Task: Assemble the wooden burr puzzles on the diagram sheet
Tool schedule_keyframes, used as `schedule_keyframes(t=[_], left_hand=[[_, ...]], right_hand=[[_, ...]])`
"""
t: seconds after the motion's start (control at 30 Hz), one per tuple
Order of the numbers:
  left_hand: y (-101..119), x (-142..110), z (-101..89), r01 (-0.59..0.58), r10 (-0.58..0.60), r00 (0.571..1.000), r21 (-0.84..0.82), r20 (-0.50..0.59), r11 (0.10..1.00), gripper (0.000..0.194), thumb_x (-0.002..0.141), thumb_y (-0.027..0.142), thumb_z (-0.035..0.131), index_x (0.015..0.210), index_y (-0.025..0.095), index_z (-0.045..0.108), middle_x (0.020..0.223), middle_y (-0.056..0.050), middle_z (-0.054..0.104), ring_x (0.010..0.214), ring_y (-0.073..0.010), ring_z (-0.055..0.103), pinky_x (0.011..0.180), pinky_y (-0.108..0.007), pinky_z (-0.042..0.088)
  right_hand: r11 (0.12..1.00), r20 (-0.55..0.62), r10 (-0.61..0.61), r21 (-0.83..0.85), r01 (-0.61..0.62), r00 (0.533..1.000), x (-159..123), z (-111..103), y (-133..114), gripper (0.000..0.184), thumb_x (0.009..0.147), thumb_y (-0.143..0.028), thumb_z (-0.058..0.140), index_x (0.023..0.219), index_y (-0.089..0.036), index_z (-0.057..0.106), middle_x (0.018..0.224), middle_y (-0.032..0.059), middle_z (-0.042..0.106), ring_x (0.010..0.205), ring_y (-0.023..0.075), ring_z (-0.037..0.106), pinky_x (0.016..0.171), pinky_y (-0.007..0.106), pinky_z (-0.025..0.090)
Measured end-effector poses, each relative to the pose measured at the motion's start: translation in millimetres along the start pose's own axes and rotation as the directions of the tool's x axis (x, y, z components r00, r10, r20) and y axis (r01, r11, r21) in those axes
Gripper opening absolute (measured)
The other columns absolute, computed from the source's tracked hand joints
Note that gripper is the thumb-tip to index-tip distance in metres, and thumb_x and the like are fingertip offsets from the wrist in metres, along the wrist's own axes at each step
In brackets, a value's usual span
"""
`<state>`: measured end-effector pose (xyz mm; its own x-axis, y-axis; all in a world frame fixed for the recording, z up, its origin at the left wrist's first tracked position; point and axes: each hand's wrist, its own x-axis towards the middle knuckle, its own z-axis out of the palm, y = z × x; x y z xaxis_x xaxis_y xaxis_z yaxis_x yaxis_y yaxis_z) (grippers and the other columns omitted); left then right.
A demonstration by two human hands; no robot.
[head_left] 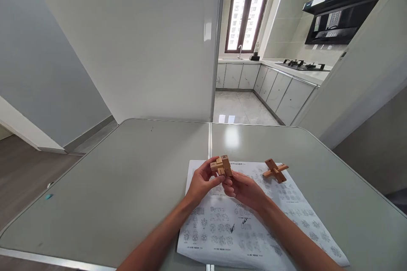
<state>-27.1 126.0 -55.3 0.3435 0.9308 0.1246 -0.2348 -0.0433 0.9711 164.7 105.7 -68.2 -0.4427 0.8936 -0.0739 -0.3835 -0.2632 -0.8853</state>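
Gripping fingers (229, 188) partly hiding blocks (225, 166)

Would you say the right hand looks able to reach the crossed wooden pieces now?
Probably yes: only printed paper lies between the right hand and the crossed wooden pieces, though it is busy with the block assembly.

My left hand (201, 183) has lots of room to go left over the gray surface (127, 186). Far right, the wooden cross (274, 171) on the paper (208, 200) blocks my right hand (246, 189).
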Motion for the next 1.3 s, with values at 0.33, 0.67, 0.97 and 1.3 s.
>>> schedule_keyframes(t=[0.33,0.67,0.97,1.3], left_hand=[[-2,2,-1.2,-0.02,0.021,0.999,0.022,-0.045,1.0,0.068,0.074,0.035,0.09,0.137,0.025,0.064,0.128,-0.01,0.073,0.111,-0.0256,0.069,0.098,-0.041,0.055],[-5,3,-3.2,-0.109,0.122,0.99,0.174,-0.065,0.979,0.069,0.072,0.03,0.092,0.135,0.026,0.064,0.132,-0.008,0.07,0.1,-0.0195,0.066,0.095,-0.035,0.053],[2,1,0.1,0.055,-0.054,0.998,-0.034,0.02,0.998,0.069,0.073,0.031,0.092,0.136,0.024,0.064,0.127,-0.011,0.074,0.112,-0.0276,0.069,0.102,-0.043,0.053],[0,-3,2.3,-0.096,0.124,0.991,0.389,-0.047,0.916,0.066,0.075,0.027,0.087,0.137,0.032,0.063,0.129,-0.004,0.072,0.105,-0.0229,0.066,0.1,-0.039,0.051]], right_hand=[[0.998,-0.06,-0.023,0.053,0.026,0.998,1,11,-5,0.035,0.09,-0.055,0.066,0.081,-0.022,0.059,0.076,0.0003,0.042,0.062,0.0154,0.036,0.059,0.031,0.039],[0.982,-0.075,-0.006,0.189,0.02,0.997,3,2,8,0.031,0.091,-0.049,0.07,0.077,-0.022,0.06,0.077,0.0003,0.046,0.061,0.0146,0.037,0.062,0.032,0.039],[0.93,0.0,0.023,0.367,-0.022,1.0,6,7,17,0.031,0.091,-0.045,0.077,0.079,-0.019,0.065,0.075,-0.0013,0.047,0.061,0.0109,0.036,0.059,0.026,0.037],[0.982,-0.148,0.001,0.186,0.027,0.989,7,6,13,0.039,0.086,-0.054,0.081,0.102,-0.019,0.076,0.083,0.0022,0.062,0.066,0.0122,0.049,0.062,0.026,0.044]])
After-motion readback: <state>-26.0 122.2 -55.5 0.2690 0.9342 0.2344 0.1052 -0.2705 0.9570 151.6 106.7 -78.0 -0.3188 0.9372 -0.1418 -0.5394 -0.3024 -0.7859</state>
